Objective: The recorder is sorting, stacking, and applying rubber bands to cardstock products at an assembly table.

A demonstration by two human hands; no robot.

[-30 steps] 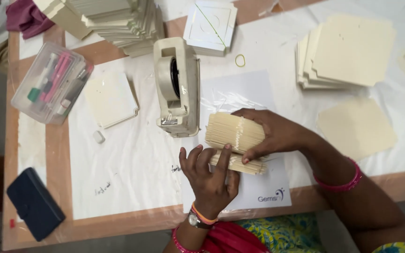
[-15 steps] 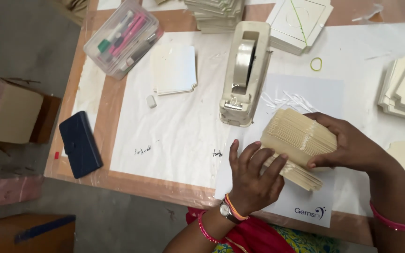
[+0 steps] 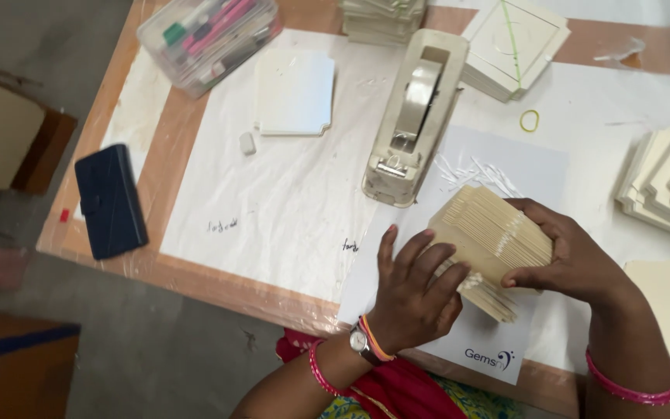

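Observation:
Both my hands hold a thick stack of cream cardboard cards [image 3: 490, 233] on edge over a white sheet of paper [image 3: 474, 163] at the table's near side. My right hand [image 3: 575, 260] grips the stack from the right, thumb on its front face. My left hand [image 3: 412, 291] presses against the stack's left end with the fingers spread along the card edges. A beige tape dispenser [image 3: 412, 116] stands just beyond the stack.
A clear plastic box of pens [image 3: 207, 39] sits far left, a single cream card [image 3: 295, 93] beside it. More card stacks lie at the far side [image 3: 513, 43] and right [image 3: 668, 182]. A dark blue wallet [image 3: 108, 200] lies near the table's left edge [image 3: 63, 233]. A yellow rubber band [image 3: 530, 120] lies by the dispenser.
The view has swung left and down, so the table's left edge and the floor show. Both hands stay on the card stack, which has tilted a little more upright.

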